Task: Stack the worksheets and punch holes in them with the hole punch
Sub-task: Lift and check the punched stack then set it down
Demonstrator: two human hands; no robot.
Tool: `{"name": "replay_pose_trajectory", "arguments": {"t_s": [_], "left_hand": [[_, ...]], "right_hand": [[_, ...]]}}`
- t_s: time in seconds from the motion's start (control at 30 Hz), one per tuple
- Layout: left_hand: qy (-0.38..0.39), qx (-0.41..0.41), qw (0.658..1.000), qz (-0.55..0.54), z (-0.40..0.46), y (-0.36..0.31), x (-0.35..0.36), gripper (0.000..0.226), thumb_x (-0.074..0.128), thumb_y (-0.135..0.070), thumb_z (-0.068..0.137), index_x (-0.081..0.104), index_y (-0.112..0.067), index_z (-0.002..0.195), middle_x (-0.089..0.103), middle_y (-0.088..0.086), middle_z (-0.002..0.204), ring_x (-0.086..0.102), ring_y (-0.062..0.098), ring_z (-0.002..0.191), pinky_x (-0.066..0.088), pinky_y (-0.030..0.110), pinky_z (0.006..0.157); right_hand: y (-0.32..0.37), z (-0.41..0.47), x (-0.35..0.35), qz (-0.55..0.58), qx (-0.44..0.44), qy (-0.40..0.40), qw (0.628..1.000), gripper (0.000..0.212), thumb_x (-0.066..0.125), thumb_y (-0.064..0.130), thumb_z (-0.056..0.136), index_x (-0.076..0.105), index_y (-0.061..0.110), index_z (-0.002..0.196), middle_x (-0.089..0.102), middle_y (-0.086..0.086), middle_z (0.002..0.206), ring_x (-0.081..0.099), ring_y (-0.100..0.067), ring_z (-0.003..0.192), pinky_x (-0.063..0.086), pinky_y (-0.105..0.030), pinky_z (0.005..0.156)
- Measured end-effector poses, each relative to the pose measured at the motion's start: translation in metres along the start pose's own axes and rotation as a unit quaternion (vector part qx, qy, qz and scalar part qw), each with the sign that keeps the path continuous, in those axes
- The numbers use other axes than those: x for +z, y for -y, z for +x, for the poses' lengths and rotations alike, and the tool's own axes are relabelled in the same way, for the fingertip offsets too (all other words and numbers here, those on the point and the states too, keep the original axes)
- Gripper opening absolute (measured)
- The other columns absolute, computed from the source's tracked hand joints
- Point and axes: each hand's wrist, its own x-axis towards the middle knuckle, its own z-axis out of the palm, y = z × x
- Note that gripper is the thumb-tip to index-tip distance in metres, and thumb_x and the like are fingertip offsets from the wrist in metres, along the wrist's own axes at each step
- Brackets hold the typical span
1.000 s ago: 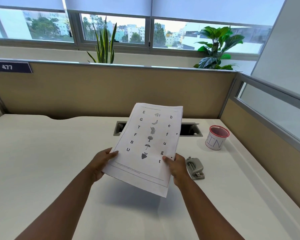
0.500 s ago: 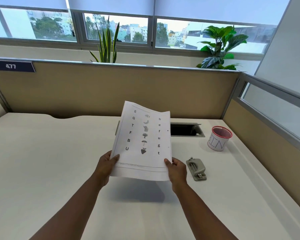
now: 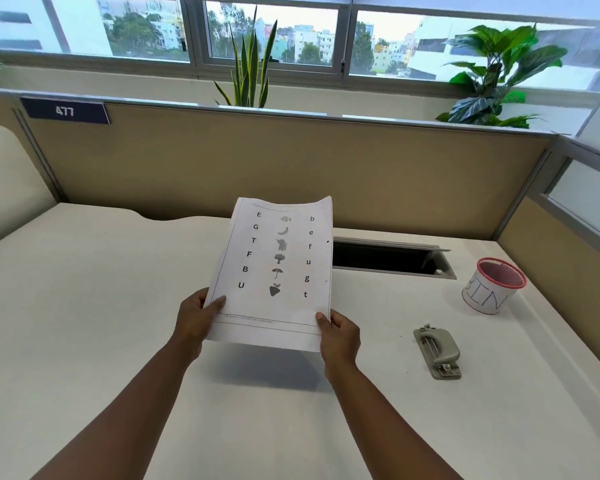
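Observation:
I hold the worksheets (image 3: 274,306), white pages printed with letters and small pictures, nearly upright above the white desk (image 3: 84,323). My left hand (image 3: 196,318) grips their lower left edge, thumb on the front. My right hand (image 3: 338,336) grips the lower right corner. How many sheets are in the bundle cannot be told. The grey hole punch (image 3: 438,351) lies flat on the desk to the right of my right hand, apart from it.
A red-rimmed mesh cup with a white "BIN" label (image 3: 492,285) stands at the right. An open cable slot (image 3: 388,259) is set in the desk behind the sheets. Tan partition walls (image 3: 395,181) close the back and right sides.
The worksheets swung from a rightward tilt to nearly straight and upright, and shifted left, uncovering the cable slot. Both hands kept their grip.

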Motion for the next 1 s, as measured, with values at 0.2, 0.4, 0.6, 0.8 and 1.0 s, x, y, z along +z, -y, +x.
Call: {"name": "replay_pose_trajectory", "arguments": {"t_s": [0.2,0.4,0.6,0.8,1.0], "left_hand": [[-0.082,0.010,0.997,0.001,0.031,0.001,-0.036,0.031,0.064,-0.003,0.083,0.062,-0.001,0.114,0.063,0.012,0.102,0.057,0.025,0.090,0.044,0.034,0.081],[-0.147,0.010,0.988,0.036,0.069,0.008,-0.072,0.034,0.067,-0.004,0.080,0.063,0.002,0.113,0.062,0.008,0.102,0.056,0.022,0.089,0.045,0.034,0.084],[-0.176,-0.018,0.981,0.075,0.107,0.023,-0.103,0.036,0.069,-0.006,0.079,0.063,0.001,0.113,0.062,0.006,0.100,0.055,0.022,0.089,0.044,0.035,0.084],[-0.179,-0.029,0.976,0.123,0.139,0.038,-0.109,0.030,0.070,-0.011,0.078,0.067,0.000,0.107,0.064,0.008,0.093,0.054,0.022,0.085,0.041,0.031,0.079],[-0.171,-0.024,0.969,0.177,0.166,0.048,-0.098,0.030,0.070,-0.014,0.078,0.069,-0.003,0.107,0.070,0.017,0.102,0.055,0.023,0.084,0.041,0.031,0.080]], "right_hand": [[0.007,0.005,0.053,0.009,0.021,0.050,0.998,0.025,0.061,0.014,0.086,0.062,-0.011,0.087,0.067,-0.028,0.097,0.045,-0.017,0.072,0.036,-0.025,0.070],[0.013,0.015,0.103,-0.048,0.045,0.126,0.990,0.021,0.053,0.013,0.089,0.067,-0.004,0.091,0.067,-0.026,0.094,0.046,-0.018,0.075,0.043,-0.029,0.071],[0.009,0.027,0.142,-0.113,0.048,0.171,0.978,0.019,0.055,0.010,0.087,0.067,-0.004,0.087,0.053,-0.010,0.067,0.041,-0.019,0.067,0.035,-0.025,0.062],[0.002,0.041,0.169,-0.132,0.047,0.139,0.980,0.018,0.063,0.010,0.083,0.070,0.000,0.096,0.072,-0.017,0.101,0.064,-0.032,0.100,0.050,-0.036,0.088],[-0.005,0.058,0.179,-0.157,0.045,0.106,0.981,0.022,0.069,0.013,0.079,0.073,0.008,0.101,0.074,-0.009,0.103,0.067,-0.023,0.097,0.050,-0.026,0.087]]}}
